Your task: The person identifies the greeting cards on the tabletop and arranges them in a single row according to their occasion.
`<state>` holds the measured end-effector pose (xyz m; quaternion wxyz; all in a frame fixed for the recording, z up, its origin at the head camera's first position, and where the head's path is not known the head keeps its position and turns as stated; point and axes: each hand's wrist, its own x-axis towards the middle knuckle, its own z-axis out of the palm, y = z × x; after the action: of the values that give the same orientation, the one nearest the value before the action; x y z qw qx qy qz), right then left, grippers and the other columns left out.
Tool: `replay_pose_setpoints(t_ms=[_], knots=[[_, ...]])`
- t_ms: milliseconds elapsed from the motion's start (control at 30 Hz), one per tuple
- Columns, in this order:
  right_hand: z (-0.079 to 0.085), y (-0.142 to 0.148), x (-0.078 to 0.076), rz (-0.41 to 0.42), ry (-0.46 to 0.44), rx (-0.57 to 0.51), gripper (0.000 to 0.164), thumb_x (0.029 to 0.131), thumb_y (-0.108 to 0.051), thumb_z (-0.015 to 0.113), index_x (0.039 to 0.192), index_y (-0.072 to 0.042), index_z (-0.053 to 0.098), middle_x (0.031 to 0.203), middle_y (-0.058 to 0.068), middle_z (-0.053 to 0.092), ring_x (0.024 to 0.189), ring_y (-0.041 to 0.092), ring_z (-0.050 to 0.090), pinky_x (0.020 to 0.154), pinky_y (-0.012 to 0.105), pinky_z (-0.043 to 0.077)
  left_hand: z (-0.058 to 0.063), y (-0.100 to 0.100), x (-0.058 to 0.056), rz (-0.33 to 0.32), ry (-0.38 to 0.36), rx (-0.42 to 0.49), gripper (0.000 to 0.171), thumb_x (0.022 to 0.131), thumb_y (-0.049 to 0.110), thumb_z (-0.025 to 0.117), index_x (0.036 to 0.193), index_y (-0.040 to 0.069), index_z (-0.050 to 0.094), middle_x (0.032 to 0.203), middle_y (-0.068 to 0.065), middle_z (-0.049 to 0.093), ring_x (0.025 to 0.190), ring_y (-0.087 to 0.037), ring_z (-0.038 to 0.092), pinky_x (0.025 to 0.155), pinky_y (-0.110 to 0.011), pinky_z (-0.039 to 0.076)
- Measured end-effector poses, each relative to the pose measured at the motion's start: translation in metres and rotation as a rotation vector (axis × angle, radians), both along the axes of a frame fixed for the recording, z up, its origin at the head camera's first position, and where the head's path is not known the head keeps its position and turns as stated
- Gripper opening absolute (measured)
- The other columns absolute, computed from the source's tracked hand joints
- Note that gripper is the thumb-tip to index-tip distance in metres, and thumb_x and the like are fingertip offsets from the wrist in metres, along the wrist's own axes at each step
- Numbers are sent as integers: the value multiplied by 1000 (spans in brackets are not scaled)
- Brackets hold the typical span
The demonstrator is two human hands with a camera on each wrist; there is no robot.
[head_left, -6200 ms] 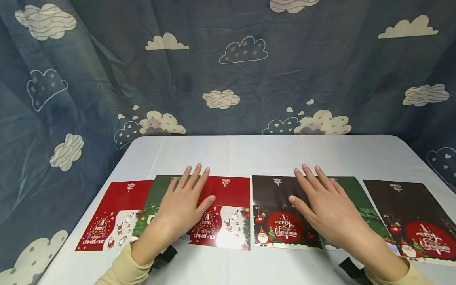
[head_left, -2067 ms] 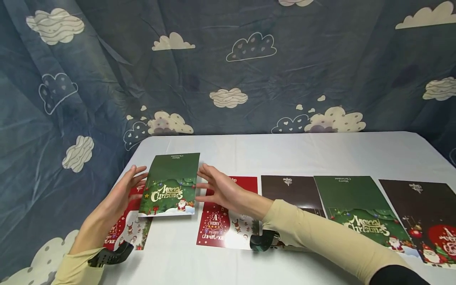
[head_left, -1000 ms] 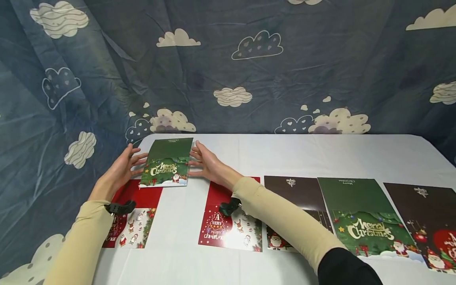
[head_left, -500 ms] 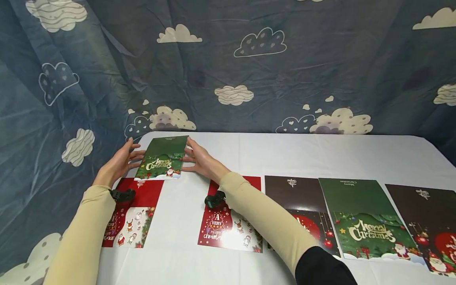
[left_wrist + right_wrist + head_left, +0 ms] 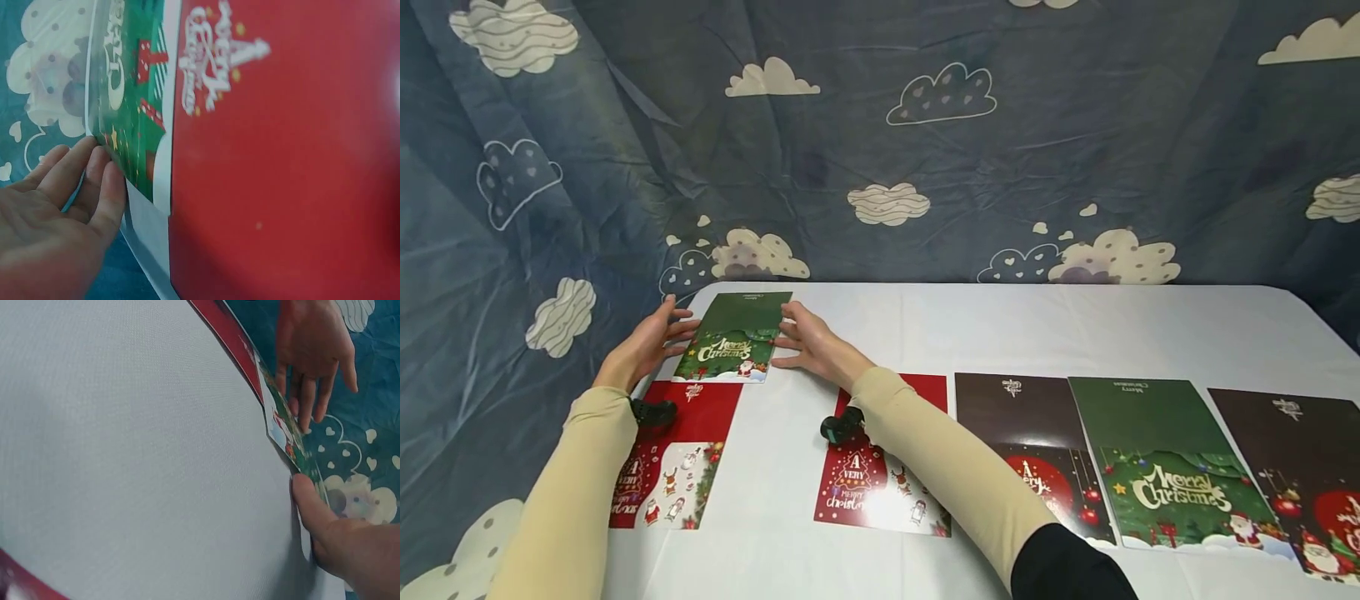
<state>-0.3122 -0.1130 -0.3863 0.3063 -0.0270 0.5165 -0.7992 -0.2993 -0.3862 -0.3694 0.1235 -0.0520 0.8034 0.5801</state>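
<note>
A green Merry Christmas card (image 5: 733, 333) lies at the table's back left corner, just behind a red Christmas card (image 5: 692, 412). My left hand (image 5: 643, 346) is at its left edge with fingers extended. At the opposite edge my right hand (image 5: 816, 343) touches the card with its fingers spread. Seen from the left wrist, the left fingertips (image 5: 112, 181) meet the green card's (image 5: 140, 94) side, and its lower edge borders the red card (image 5: 281, 162). In the right wrist view the right hand (image 5: 344, 537) is at the near edge, with the left hand (image 5: 315, 350) beyond.
Partly under my right forearm is another red card (image 5: 850, 500). Farther right a dark brown card (image 5: 1011, 408), a second green card (image 5: 1157, 417) and another brown card (image 5: 1292, 433) lie in a row. A blue cloud-print curtain (image 5: 820, 150) hangs behind the white table (image 5: 1000, 333).
Both hands, flat over the row at first, have carried the green card from between the red cards to the back left. In the last half second it has shifted slightly left.
</note>
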Motion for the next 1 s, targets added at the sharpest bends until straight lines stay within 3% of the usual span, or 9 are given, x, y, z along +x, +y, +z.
replay_pose_setpoints(t_ms=[200,400,500,633,800,1000], knots=[[1,1,5,-11,10,42,59,104,-34,38,156,-11,25,159,19,22,140,36,34,100,51,45,-1,2,0,12,-2,-24,81,103,56,7,153,-8,7,157,-28,15,144,-44,15,115,-57,16],[3,6,10,-20,10,66,58,103,-31,37,155,-5,27,157,21,26,138,37,37,104,48,42,0,2,1,48,9,26,79,103,54,6,153,-7,6,156,-31,16,143,-44,18,115,-57,18],[9,14,15,-10,11,84,57,103,-30,37,152,-3,32,155,21,31,137,38,39,105,48,42,3,1,2,75,11,34,79,103,54,7,154,-6,5,155,-32,18,141,-44,21,113,-53,24],[20,31,23,26,21,90,55,102,-28,39,150,-1,37,152,19,38,136,37,41,105,48,42,8,4,6,84,59,-73,77,104,53,12,154,-5,11,154,-31,24,138,-45,30,103,-45,39],[36,63,31,80,96,118,50,104,-27,38,148,-4,40,150,17,42,135,35,43,104,46,43,13,19,10,88,172,-174,70,107,46,17,151,-7,24,149,-32,34,131,-45,37,95,-44,43],[47,98,45,122,235,241,51,105,-27,42,151,-5,36,149,14,44,134,35,44,103,43,44,17,49,15,163,209,-107,57,108,35,24,149,-4,33,147,-27,41,130,-38,37,98,-44,39]])
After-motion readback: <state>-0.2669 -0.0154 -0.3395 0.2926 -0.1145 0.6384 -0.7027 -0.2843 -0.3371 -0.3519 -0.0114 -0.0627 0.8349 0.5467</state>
